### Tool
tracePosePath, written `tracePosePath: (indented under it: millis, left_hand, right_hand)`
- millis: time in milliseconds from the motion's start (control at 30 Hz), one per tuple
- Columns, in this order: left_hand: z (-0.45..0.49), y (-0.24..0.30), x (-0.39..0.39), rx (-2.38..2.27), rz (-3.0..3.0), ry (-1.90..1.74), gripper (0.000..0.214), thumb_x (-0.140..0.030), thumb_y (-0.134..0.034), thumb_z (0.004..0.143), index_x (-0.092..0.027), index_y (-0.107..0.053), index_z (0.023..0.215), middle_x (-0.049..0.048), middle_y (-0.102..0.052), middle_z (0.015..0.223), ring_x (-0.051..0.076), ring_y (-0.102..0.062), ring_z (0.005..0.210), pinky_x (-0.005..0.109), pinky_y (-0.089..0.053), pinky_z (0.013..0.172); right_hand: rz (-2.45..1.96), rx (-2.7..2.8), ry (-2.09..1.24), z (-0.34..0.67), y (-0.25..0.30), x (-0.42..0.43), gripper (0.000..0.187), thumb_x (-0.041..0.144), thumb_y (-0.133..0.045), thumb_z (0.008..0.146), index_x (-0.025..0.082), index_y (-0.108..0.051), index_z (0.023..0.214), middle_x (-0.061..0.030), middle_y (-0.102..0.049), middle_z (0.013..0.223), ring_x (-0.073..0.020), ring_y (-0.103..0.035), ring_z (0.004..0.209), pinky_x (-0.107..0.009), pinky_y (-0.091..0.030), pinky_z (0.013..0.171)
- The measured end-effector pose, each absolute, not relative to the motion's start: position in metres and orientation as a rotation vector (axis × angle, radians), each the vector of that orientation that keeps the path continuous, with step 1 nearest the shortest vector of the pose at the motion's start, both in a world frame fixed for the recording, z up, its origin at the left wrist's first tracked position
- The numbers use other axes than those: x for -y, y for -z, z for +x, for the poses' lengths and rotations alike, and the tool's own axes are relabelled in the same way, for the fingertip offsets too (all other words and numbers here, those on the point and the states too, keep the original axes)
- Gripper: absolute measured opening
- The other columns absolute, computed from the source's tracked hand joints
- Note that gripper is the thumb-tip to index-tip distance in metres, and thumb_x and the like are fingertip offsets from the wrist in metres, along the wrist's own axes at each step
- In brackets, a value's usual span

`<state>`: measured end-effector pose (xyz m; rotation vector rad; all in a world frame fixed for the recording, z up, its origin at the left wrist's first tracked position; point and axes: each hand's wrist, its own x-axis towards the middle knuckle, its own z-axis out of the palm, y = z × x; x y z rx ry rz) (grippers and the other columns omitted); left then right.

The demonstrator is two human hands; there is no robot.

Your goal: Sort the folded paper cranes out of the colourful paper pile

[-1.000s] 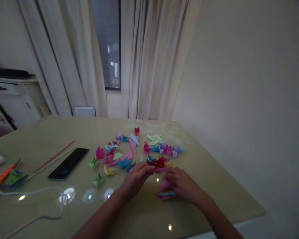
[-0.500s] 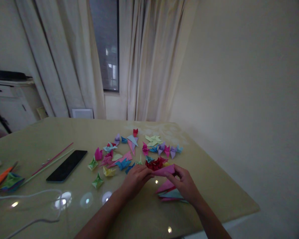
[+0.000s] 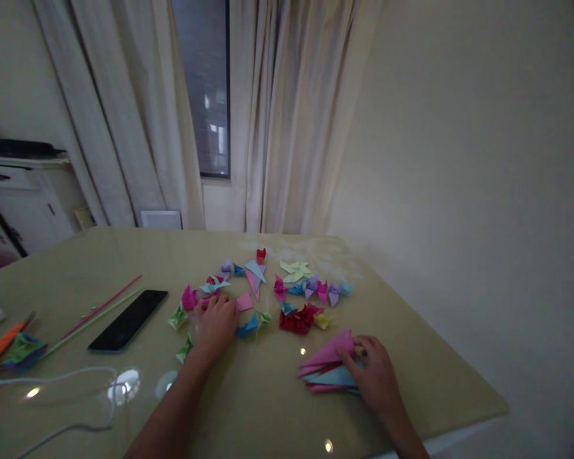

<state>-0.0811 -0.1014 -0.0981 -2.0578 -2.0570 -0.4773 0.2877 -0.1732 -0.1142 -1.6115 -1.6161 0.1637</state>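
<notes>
My right hand [image 3: 373,370] pinches the right end of a pink folded paper cone [image 3: 333,349]. The cone lies over a small pile of folded papers, with a light blue folded paper [image 3: 332,376] showing below it. My left hand [image 3: 216,322] is farther left, its fingers curled down over the origami pieces; what lies under the fingertips is hidden. Next to it are a pink folded paper [image 3: 243,301], a magenta origami piece [image 3: 189,298] and a blue origami piece [image 3: 247,326]. Between the hands sits a dark red origami piece [image 3: 297,320].
More origami stands farther back, including a pale green pinwheel [image 3: 295,271] and a row with a purple piece [image 3: 333,294]. At left lie a black phone [image 3: 129,320], thin sticks [image 3: 100,312], orange-handled scissors [image 3: 2,344] and a white cable [image 3: 71,376]. The table's right edge slopes beside my right hand.
My hands were together on the pink cone. My left hand has let go and moved left onto the origami; my right hand has lowered the cone onto the pile.
</notes>
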Motion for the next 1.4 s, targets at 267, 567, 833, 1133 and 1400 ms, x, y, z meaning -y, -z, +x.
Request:
tracePosePath:
  millis: [267, 567, 833, 1133, 1400]
  left_hand:
    - [-0.071, 0.091, 0.095, 1.994, -2.085, 0.509, 0.033, -0.012, -0.045, 0.097, -0.017, -0.077, 0.093, 0.0186, -0.076, 0.102, 0.038, -0.063, 0.109, 0.061, -0.035, 0.102]
    - [-0.063, 0.075, 0.111, 1.645, -1.859, 1.363, 0.021, -0.023, -0.045, 0.105, -0.021, -0.066, 0.103, 0.0102, -0.076, 0.107, 0.027, -0.067, 0.105, 0.047, -0.039, 0.103]
    - [-0.013, 0.087, 0.137, 0.927, -2.538, 1.278, 0.018, -0.02, -0.046, 0.107, -0.022, -0.064, 0.108, 0.0015, -0.073, 0.088, 0.017, -0.067, 0.076, 0.03, -0.053, 0.073]
    - [-0.091, 0.094, 0.103, 2.112, -2.042, 0.422, 0.028, -0.02, -0.048, 0.102, -0.018, -0.073, 0.116, 0.0171, -0.071, 0.128, 0.038, -0.061, 0.122, 0.056, -0.042, 0.102]
    - [-0.084, 0.089, 0.096, 2.027, -2.16, 0.287, 0.036, -0.007, -0.042, 0.097, -0.015, -0.078, 0.096, 0.0166, -0.075, 0.106, 0.035, -0.069, 0.11, 0.055, -0.037, 0.107]
  right_hand:
    - [-1.557, 1.655, -0.066, 0.269, 0.111, 0.175, 0.03, 0.037, -0.065, 0.089, 0.022, -0.072, 0.115, -0.0148, -0.063, 0.126, -0.035, -0.058, 0.122, -0.055, -0.046, 0.109]
    - [-1.348, 1.732, -0.4, 0.214, 0.081, 0.181, 0.035, 0.04, -0.067, 0.095, 0.025, -0.071, 0.126, -0.014, -0.061, 0.138, -0.0329, -0.06, 0.125, -0.052, -0.054, 0.108]
    - [-1.167, 1.517, -0.971, 0.19, 0.056, 0.175, 0.045, 0.062, -0.071, 0.09, 0.021, -0.076, 0.106, -0.009, -0.075, 0.1, -0.0247, -0.071, 0.08, -0.027, -0.056, 0.05]
    - [-1.503, 1.66, -0.545, 0.295, 0.088, 0.164, 0.038, 0.052, -0.069, 0.086, 0.016, -0.079, 0.097, -0.0091, -0.075, 0.088, -0.0274, -0.068, 0.081, -0.039, -0.056, 0.077]
    - [-1.461, 1.797, -0.188, 0.284, 0.104, 0.174, 0.035, 0.036, -0.066, 0.091, 0.022, -0.073, 0.123, -0.0132, -0.07, 0.123, -0.031, -0.064, 0.118, -0.05, -0.052, 0.107]
